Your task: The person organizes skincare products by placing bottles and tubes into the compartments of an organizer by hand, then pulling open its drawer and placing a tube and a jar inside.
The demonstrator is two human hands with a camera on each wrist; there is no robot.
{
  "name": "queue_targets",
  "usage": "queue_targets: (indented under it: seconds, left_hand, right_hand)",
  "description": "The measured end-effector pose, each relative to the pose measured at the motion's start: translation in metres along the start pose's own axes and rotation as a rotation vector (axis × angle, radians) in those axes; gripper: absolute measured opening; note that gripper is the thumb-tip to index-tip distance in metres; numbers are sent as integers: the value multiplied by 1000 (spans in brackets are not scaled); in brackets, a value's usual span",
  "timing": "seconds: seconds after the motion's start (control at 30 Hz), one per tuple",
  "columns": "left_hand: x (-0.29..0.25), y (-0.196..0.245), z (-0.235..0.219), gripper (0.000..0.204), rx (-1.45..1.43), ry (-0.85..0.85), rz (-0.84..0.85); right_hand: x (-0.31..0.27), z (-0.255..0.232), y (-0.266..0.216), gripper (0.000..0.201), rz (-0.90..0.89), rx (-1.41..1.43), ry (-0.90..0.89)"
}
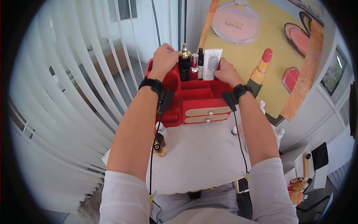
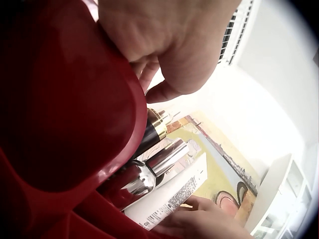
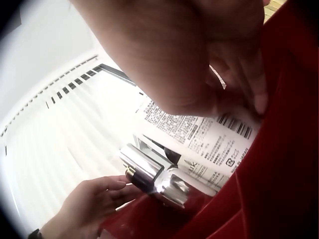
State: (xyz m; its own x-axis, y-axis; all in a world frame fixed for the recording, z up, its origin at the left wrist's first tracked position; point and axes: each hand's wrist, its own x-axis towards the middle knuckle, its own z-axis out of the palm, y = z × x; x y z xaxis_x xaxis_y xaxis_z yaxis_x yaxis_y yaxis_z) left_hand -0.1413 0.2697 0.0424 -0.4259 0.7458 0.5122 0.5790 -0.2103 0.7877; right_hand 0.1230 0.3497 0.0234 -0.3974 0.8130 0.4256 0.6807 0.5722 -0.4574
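Observation:
A red cosmetics organizer (image 1: 172,82) with two woven-front drawers (image 1: 208,115) stands on a white table. My left hand (image 1: 164,59) grips its back left rim, fingers curled over the far side. My right hand (image 1: 226,72) holds its back right edge, beside a white tube (image 1: 212,64); the fingertips are partly hidden behind. In the back compartment, a dark bottle with a gold collar (image 1: 184,63), a silver-capped bottle (image 1: 194,68) and a slim black-capped bottle (image 1: 200,61) stand upright next to the tube. The right wrist view shows fingers between the tube's printed label (image 3: 199,134) and the red wall.
Several small bottles (image 1: 159,143) stand on the white table (image 1: 194,156) left of centre, near my left forearm. More white bottles (image 1: 279,132) are at the right edge. Vertical blinds (image 1: 85,74) hang at left; a painted makeup panel (image 1: 268,41) leans behind right. Cables run down from both wrists.

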Motion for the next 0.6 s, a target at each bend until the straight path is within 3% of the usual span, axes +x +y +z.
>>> queue_targets:
  seconds: [0.07, 0.13, 0.23, 0.33, 0.4, 0.47, 0.53, 0.6]
  left_hand:
    - [3, -2, 2, 25, 46, 32, 71]
    - [3, -3, 3, 27, 17, -15, -26]
    - [8, -8, 3, 26, -6, 17, 11]
    - [7, -2, 3, 26, 27, 44, 35]
    - [3, 3, -1, 22, 17, 5, 46]
    - [-1, 8, -6, 21, -24, 1, 4]
    - [-7, 19, -9, 21, -68, -4, -34]
    - [-19, 32, -13, 18, -253, 114, -27]
  right_hand:
    - [1, 5, 7, 50, 10, -30, -42]
    - [2, 13, 17, 54, 11, -53, -74]
    - [3, 19, 22, 52, -33, -25, -98]
    - [-8, 8, 6, 43, -18, -103, -82]
    - [-27, -3, -6, 33, -8, -351, -40]
    - [-70, -11, -21, 30, -256, -279, 222]
    - [-122, -9, -66, 31, -379, 1, 276]
    - [-159, 17, -85, 37, -511, 166, 92]
